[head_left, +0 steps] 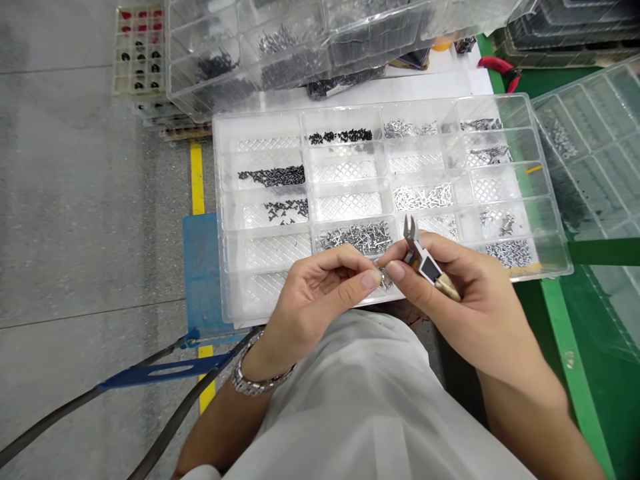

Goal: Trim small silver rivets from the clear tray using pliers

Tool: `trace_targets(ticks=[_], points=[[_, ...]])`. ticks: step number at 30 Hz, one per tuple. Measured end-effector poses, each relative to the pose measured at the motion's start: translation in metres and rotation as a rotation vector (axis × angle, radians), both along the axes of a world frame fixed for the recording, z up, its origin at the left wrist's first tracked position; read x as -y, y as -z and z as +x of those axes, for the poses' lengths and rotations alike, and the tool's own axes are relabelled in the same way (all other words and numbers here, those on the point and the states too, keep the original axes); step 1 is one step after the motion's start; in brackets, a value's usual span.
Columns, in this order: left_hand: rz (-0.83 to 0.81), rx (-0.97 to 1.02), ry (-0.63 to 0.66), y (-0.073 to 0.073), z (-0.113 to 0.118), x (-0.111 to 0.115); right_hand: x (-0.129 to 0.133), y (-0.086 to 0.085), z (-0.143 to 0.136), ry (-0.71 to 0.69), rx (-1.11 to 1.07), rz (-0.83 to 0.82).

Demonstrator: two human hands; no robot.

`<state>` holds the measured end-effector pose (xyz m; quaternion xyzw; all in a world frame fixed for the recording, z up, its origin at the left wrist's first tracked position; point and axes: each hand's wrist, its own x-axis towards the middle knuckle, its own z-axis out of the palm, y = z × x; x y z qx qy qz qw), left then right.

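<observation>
My left hand [327, 293] is closed in a pinch, thumb against forefinger, over the near edge of a clear compartment tray [227, 280]. Whatever its fingertips hold is too small to make out. Close beside it, my right hand [465, 287] is wrapped round a pair of side cutters [426, 263], jaws pointing up and away from me. The right thumb and forefinger also come together near the left fingertips. Silver screws [357, 235] fill a compartment just beyond my hands. Black screws [280, 176] lie in compartments at the left.
Another clear bin [200, 40] with small parts stands behind the tray. A small parts box [140, 50] sits at far left. Red-handled pliers [503, 67] lie on the green bench at the back right. A further clear tray [595, 127] is at the right. A blue stool [200, 267] stands left.
</observation>
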<state>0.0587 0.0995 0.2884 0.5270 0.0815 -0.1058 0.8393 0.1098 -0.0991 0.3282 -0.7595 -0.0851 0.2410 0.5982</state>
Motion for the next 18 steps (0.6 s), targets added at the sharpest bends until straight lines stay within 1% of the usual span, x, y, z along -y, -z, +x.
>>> trace_targets(ticks=[4, 6, 9, 11, 14, 18], points=[[-0.031, -0.002, -0.003, 0.002, 0.000, -0.001, 0.002, 0.003, -0.002, -0.010, -0.052, 0.003], [-0.054, -0.011, 0.000, 0.003, 0.000, -0.001, 0.002, 0.002, -0.005, -0.003, -0.005, -0.029], [-0.076, -0.016, 0.014, 0.005, 0.001, -0.001, 0.002, -0.001, -0.008, 0.009, 0.127, -0.089], [-0.077, -0.029, 0.026, 0.005, 0.001, -0.001, 0.001, -0.003, -0.008, 0.010, 0.161, -0.094], [-0.083, -0.055, 0.041, 0.004, 0.000, 0.000, 0.000, -0.002, -0.004, 0.009, 0.104, -0.042], [-0.075, -0.045, 0.042, 0.003, -0.001, -0.002, 0.000, 0.003, 0.002, -0.015, 0.001, 0.013]])
